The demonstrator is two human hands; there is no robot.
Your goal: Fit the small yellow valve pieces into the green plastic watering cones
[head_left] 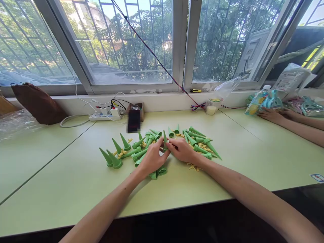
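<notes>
Between both hands a green plastic spike (165, 137) stands point up, above the middle of the pile. My left hand (153, 157) is closed around its lower part. My right hand (182, 150) is pinched against the spike's base; whatever its fingertips hold is hidden. Several more green spikes lie to the right (193, 140) and to the left (136, 155), some tipped over with their hollow caps showing. A few stand upright at the far left, such as one green spike (115, 160). Small yellow plastic pieces (193, 166) are scattered among them.
A power strip (106, 116) with plugs and cables, a dark blurred object (133, 120) and a jar in a plastic bag (211, 106) stand along the window sill. At right, another person's hands (272, 115) rest by bagged turquoise items (273, 101). A brown bag (37, 103) lies left.
</notes>
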